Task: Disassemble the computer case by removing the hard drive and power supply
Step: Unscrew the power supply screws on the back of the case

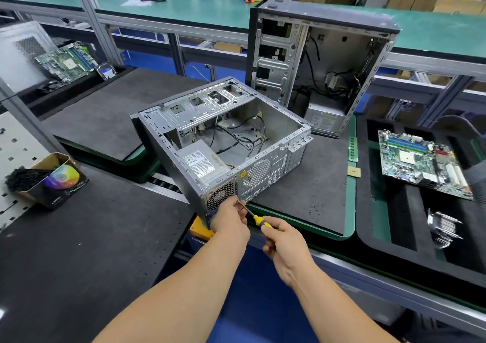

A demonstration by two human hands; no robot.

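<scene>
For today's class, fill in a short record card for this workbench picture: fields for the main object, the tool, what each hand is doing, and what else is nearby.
main object: open computer case lying on its side on the dark mat
power supply: in the case, near corner
tool: yellow-handled screwdriver, tip at the case's rear panel
right hand: grips the screwdriver handle
left hand: fingers at the screwdriver shaft by the rear panel
behind: second case, upright, open
right tray: motherboard, heatsink

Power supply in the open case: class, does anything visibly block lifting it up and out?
Nothing lies over the power supply; the case is open above it. Its cables run deeper inside, and the screwdriver works at the rear panel.
</scene>
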